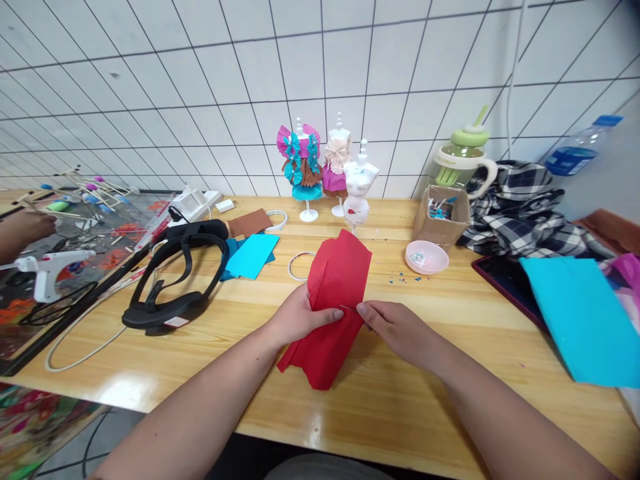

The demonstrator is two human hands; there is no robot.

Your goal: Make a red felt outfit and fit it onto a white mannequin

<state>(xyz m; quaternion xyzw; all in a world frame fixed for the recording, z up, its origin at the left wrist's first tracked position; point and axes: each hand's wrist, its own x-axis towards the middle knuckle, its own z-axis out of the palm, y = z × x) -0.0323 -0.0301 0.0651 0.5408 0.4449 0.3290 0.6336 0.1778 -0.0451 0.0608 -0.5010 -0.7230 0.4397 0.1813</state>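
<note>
A folded sheet of red paper or felt (pixel 340 273) is held above the table in front of me; I cannot tell which material. My left hand (pixel 310 317) grips its left side, thumb lying across the front. In my right hand (pixel 383 320) a thin needle (pixel 349 307) is pinched between thumb and fingertips. Its tip points left, toward my left thumb, against the red surface. Whether a thread runs from it is too small to see. Behind the red sheet stands a small white dress form (pixel 359 183), its base hidden.
Two dressed mannequins (pixel 303 160) stand by the wall. Right: a pink bowl (pixel 427 257), a cardboard box (pixel 440 217), a cup (pixel 463 157) and turquoise sheets (pixel 585 320). Left: a black headset (pixel 175 280), a glue gun (pixel 55 270) and another person's hand (pixel 27 230).
</note>
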